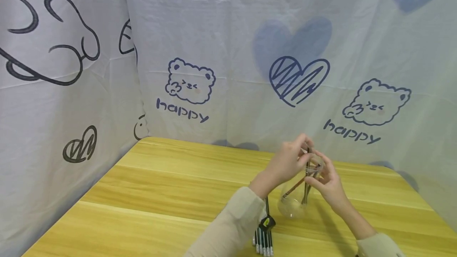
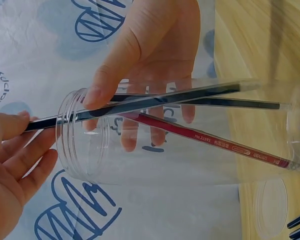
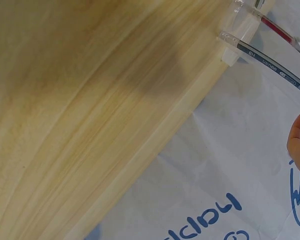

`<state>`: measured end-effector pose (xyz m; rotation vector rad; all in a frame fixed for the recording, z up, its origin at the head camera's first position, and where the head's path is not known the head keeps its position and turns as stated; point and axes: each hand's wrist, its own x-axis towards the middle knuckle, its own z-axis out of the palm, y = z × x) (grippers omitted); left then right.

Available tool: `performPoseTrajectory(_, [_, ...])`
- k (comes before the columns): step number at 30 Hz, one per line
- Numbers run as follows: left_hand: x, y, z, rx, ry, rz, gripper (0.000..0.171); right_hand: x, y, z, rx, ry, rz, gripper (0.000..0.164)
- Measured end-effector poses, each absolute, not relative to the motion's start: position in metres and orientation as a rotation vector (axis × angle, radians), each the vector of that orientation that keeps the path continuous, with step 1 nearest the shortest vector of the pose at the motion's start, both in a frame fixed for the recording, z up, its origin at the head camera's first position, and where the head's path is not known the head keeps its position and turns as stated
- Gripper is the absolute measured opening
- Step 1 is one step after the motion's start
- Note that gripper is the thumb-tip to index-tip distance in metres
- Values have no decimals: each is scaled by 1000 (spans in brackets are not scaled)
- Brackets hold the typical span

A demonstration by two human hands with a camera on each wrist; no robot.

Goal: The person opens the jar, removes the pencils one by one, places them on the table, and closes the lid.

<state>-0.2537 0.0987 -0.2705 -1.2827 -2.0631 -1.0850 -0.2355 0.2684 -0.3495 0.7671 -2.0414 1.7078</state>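
Note:
A clear jar (image 1: 291,208) with a threaded mouth stands on or just over the table; I cannot tell which. Inside it are a red pencil (image 2: 210,140) and dark pencils (image 2: 240,102). My right hand (image 1: 330,183) grips the jar near its mouth, thumb on one side and fingers behind it, as the left wrist view shows. With thumb and fingertips, my left hand (image 2: 20,165) pinches the end of a dark pencil (image 2: 140,104) that reaches through the mouth into the jar. In the right wrist view only a fingertip (image 3: 298,130) shows beside the jar.
Several dark pencils (image 1: 263,243) lie side by side on the wooden table (image 1: 150,193), near my left sleeve. A black piece with a yellow-green mark (image 1: 267,223) is on them. A clear round lid (image 2: 271,207) lies close by. Printed cloth (image 1: 242,102) hangs behind the table.

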Motion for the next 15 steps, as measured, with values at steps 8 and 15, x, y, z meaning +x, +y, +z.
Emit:
performPoseTrajectory(8, [-258, 96, -273, -1254, -1828, -1102, 3, -234, 267, -351, 735, -2039, 1720, 71])
performPoseTrajectory(15, [-258, 94, -274, -1179, -1771, -1104, 18, -235, 266, -351, 760, -2037, 1718, 71])
